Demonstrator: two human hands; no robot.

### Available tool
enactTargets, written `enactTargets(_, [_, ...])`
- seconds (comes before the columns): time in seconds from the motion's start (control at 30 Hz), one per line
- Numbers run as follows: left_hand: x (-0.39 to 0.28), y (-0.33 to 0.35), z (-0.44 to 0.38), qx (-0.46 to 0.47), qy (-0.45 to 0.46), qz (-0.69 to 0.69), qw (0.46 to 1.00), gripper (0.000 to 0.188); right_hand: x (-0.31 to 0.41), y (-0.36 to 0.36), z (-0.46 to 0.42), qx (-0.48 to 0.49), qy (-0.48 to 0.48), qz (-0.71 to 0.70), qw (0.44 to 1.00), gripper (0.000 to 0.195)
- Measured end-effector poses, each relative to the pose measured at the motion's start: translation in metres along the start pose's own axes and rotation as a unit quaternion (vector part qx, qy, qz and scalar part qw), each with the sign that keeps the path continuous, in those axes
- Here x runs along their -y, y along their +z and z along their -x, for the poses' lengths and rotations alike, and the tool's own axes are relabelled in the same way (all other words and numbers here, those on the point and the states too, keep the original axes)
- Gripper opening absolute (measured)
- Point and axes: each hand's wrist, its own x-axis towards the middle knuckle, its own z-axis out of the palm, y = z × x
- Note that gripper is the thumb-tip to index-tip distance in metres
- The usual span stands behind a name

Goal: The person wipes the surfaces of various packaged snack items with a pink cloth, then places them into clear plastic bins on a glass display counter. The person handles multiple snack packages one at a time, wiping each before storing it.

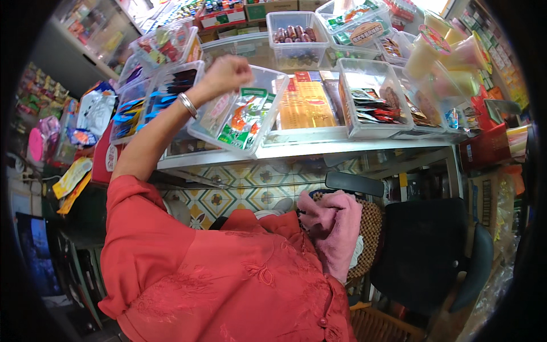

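Observation:
My left hand (228, 76), with a silver bangle on its wrist, hovers at the back left of a clear plastic bin (272, 112). Its fingers are curled and blurred, and whether they pinch anything is hidden. Inside this tilted bin lie green and white snack packets (243, 119) with orange print. Left of it, under my forearm, stand bins of blue and dark packets (164, 99). Golden flat boxes (305, 104) lie to the right of the bin, inside or under the glass counter. My right hand is out of view.
Along the white counter edge (299, 148) stand more clear bins, one with red and black packets (376, 107), another with brown sausages (295, 35). Tubs of pale jelly (427, 51) are stacked at right. A pink towel (335, 228) hangs beside a black chair (421, 252).

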Motion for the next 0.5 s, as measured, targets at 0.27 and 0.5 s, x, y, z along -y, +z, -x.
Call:
enactTargets(0.27, [0.010, 0.066, 0.023, 0.148, -0.071, -0.316, 0.935, 0.072, -0.021, -0.004, 0.060, 0.012, -0.065, 0.066, 0.996, 0.017])
enactTargets(0.5, [0.027, 0.079, 0.018, 0.193, -0.015, -0.314, 0.930, 0.059, -0.035, -0.021, 0.104, -0.013, -0.103, 0.085, 0.991, 0.018])
